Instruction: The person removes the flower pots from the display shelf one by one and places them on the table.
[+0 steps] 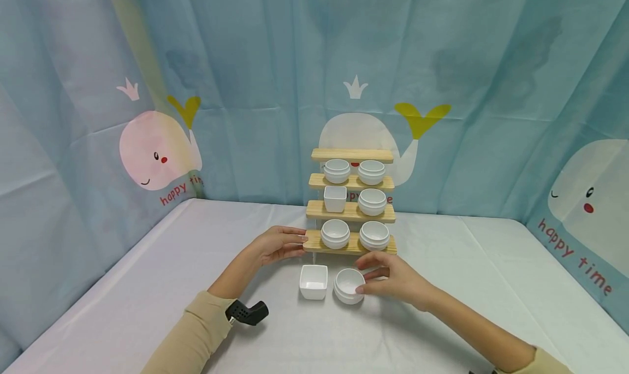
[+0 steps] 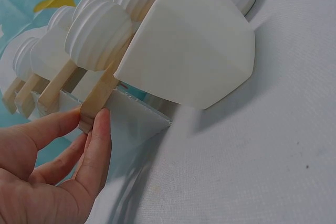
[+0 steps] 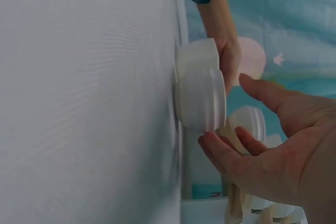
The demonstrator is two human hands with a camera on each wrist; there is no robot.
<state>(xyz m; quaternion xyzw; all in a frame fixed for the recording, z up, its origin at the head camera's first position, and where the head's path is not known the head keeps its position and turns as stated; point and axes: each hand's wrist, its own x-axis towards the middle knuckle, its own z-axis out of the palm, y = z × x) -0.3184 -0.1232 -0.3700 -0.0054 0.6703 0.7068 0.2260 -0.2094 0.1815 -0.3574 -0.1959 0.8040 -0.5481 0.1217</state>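
Currently, two bowls stand on the bench [image 1: 295, 344], in front of the rack [image 1: 352, 213]: a round bowl [image 1: 349, 285] and, just beside it on the left, a square bowl [image 1: 313, 281]. The right hand [image 1: 397, 279] is at the round bowl. Its grip is spread, thumb and fingers apart around the right side; no firm pinch shows, and exact fingertip contact cannot be told. Farther in, the left hand [image 1: 276, 245] pinches the left end of the lowest board [image 1: 355, 244] between thumb and fingers, apparently to steady the rack.

The lowest board carries a pair of round bowls [image 1: 336, 234]. The next board up carries a second square bowl [image 1: 335, 199] at left and another round bowl [image 1: 372, 202] at right. The board above it carries a further round pair [image 1: 337, 171]. The top board [image 1: 351, 155] carries no bowl.

By count, six bowls are on the rack and two are off it. Three boards appear complete at two each; one board is left. Whether this is loading or unloading cannot be judged.
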